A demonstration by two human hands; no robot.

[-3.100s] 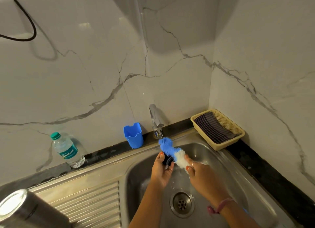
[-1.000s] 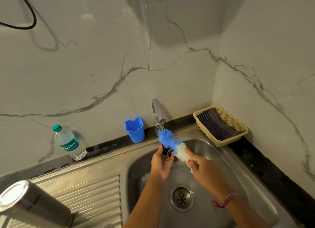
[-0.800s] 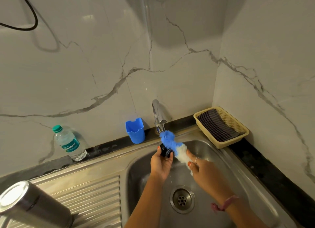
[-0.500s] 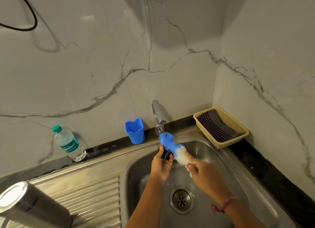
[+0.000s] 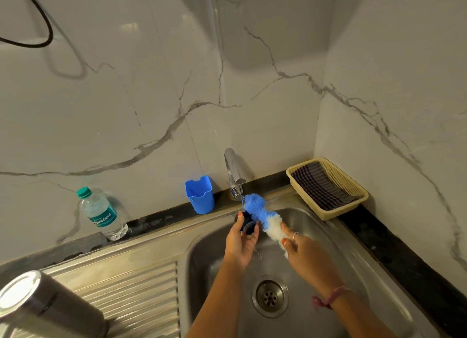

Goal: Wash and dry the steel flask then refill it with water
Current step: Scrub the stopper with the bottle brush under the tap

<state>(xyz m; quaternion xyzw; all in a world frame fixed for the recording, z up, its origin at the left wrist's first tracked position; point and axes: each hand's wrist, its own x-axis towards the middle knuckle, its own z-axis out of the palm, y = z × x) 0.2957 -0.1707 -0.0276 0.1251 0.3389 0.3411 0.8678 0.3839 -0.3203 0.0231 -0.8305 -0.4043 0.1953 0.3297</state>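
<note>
flask (image 5: 48, 310) on drainboard, well left of both hands.

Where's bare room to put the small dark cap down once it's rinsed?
The ribbed drainboard is free between the steel flask and the sink wall. The ledge between water bottle and blue cup is bare but narrow. Under the tap it is crowded: left hand with cap, right hand with brush.
</note>
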